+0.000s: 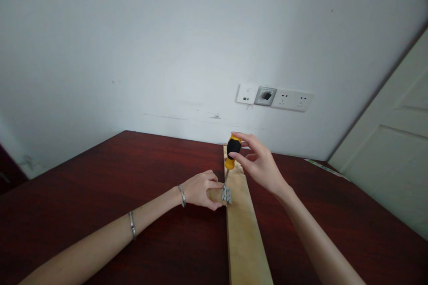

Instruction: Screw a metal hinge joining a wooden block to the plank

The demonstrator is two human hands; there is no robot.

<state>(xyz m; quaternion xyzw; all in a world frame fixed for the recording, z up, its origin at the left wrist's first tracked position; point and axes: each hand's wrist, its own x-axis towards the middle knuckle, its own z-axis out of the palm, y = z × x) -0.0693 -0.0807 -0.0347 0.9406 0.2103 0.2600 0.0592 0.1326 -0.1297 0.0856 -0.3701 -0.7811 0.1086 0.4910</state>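
Indoor room, home or office unclear: white wall (167,44), socket row (284,99), dark-red tabletop (100,187), pale panelling (394,160).

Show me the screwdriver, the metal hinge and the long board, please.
Screwdriver (233,146): head view, black handle grip.
Metal hinge (227,195): head view, its middle.
Long board (243,222): head view, bare top face.

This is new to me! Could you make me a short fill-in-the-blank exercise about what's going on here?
1. The right hand holds a black-and-____ screwdriver.
2. The screwdriver's tip is at a two-leaf metal ____ by the edge of the plank.
3. A bracelet circles the wrist of the ____ hand.
4. The sockets are set in the white ____.

Missing words: yellow; hinge; left; wall.
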